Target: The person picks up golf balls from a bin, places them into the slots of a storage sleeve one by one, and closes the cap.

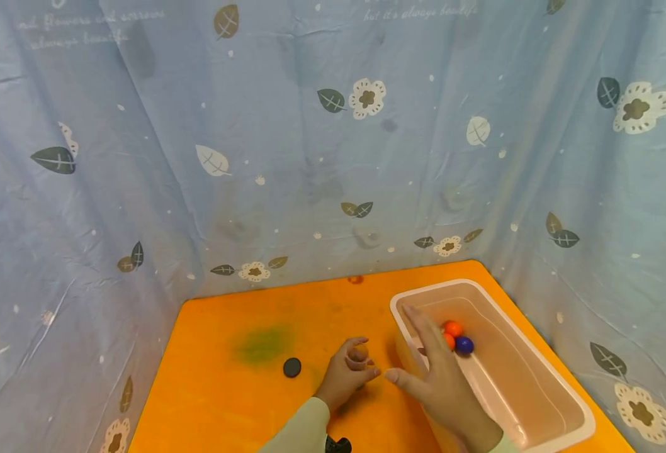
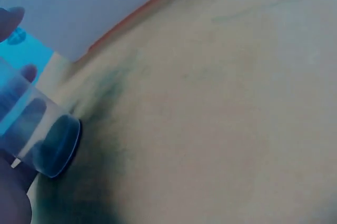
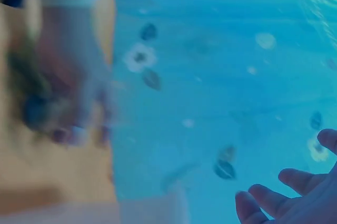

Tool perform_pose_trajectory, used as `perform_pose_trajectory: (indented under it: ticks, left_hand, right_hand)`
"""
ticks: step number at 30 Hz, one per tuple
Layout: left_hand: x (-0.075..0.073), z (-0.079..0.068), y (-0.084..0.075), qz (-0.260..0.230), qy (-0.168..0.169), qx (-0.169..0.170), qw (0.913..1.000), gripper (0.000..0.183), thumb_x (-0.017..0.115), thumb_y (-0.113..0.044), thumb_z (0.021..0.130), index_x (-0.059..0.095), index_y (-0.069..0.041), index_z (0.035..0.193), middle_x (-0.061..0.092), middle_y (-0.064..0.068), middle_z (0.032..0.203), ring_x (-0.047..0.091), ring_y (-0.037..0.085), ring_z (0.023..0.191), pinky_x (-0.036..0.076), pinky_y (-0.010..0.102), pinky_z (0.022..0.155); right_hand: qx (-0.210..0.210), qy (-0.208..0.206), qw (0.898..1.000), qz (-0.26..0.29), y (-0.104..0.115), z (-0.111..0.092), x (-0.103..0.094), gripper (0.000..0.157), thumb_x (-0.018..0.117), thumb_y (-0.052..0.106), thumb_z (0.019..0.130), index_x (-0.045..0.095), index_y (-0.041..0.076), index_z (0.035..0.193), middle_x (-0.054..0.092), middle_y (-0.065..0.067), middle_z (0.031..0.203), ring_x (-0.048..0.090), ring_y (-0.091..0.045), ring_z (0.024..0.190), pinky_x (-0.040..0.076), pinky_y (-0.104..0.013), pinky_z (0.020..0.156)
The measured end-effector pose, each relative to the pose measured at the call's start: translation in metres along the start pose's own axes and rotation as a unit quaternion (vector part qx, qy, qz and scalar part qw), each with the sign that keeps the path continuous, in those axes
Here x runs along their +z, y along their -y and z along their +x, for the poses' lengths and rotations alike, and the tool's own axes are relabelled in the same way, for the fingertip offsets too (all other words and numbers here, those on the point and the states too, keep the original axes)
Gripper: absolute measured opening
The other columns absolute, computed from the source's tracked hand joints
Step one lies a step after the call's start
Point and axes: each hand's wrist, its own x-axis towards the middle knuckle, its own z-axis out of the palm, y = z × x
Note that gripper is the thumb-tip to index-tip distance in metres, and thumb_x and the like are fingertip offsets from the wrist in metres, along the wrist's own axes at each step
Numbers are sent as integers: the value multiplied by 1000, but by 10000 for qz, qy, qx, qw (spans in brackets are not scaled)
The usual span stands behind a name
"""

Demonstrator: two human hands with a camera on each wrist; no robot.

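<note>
The left hand (image 1: 349, 371) grips a clear cup (image 1: 360, 353) on the orange bench (image 1: 220, 390), fingers curled round it. The right hand (image 1: 440, 377) hovers with fingers spread flat over the rim of the pale tub (image 1: 537, 402), holding nothing. Inside sit two orange balls (image 1: 453, 328) and a blue ball (image 1: 464, 345). A black cap (image 1: 291, 367) lies just left of the cup.

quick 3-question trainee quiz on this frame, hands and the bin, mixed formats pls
1. True or false: the left hand grips a clear cup.
2. How many balls lie in the white bin? A) one B) three C) six
3. Fill in: the right hand is spread with fingers ____.

Key:
1. True
2. B: two orange balls, one blue ball
3. straight, reaching over the bin's rim
</note>
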Motion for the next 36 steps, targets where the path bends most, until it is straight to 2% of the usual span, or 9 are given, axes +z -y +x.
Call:
perform_pose_trajectory:
  ticks: [2,6,12,18,23,26,28,31,36]
  left_hand:
    - [1,-1,1,115,-52,-61,9999,55,88,-12,94,63,-6,143,67,9,114,71,25,101,59,33,85]
    - [0,-7,-3,465,-106,-129,9988,40,89,-18,94,68,-5,127,68,8,116,70,22,101,58,32,83]
    - [-6,-14,-24,576,107,-120,9982,29,90,-26,95,68,-13,110,73,14,118,72,20,100,59,34,81]
    - [-12,-23,-50,475,390,-146,9980,30,90,-28,94,66,-15,107,74,5,102,72,17,96,59,33,76]
    - [-16,-31,-73,484,542,91,9973,28,89,-27,96,66,-15,106,73,1,107,73,16,98,59,32,82]
    - [-17,-37,-86,395,607,348,9968,25,87,-23,96,66,-14,107,71,5,111,74,17,98,60,32,86]
    - [-18,-40,-93,237,643,426,9967,24,87,-20,96,68,-14,108,71,8,113,75,18,97,60,32,86]
    - [-18,-46,-102,-21,732,527,9959,24,87,-17,96,69,-13,111,70,7,112,76,20,96,60,33,88]
    - [-18,-50,-112,-157,911,848,9921,23,86,-11,96,68,-11,109,69,2,108,77,18,88,61,34,87]
  right_hand:
    - [164,-35,9998,125,0,9,-15,99,86,21,95,28,35,173,36,-9,171,46,-34,144,53,-51,96]
    - [482,-29,9979,430,-9,27,-41,90,76,17,104,24,33,175,35,-16,170,50,-40,141,52,-47,99]
    - [1016,7,9891,1065,-43,51,-60,76,63,23,112,21,27,176,31,-19,171,44,-50,145,40,-73,108]
    - [1798,249,9771,1106,-82,60,-56,77,61,42,113,21,21,175,34,-24,167,47,-48,141,44,-66,107]
    - [2427,525,9622,1117,-111,61,-48,82,61,54,110,27,13,171,36,-26,162,55,-44,132,51,-60,103]
    - [2817,743,9498,1142,-127,62,-42,85,65,57,107,30,8,168,43,-27,155,63,-37,111,57,-45,89]
    - [3080,938,9406,1078,-136,61,-38,89,68,58,105,30,6,167,44,-26,154,62,-36,98,53,-38,74]
    - [3375,1249,9283,936,-149,60,-35,95,70,60,103,27,3,167,43,-30,154,61,-38,97,53,-39,72]
    - [3723,1624,9108,741,-165,61,-32,100,71,64,101,26,5,168,49,-31,151,64,-39,113,58,-53,89]
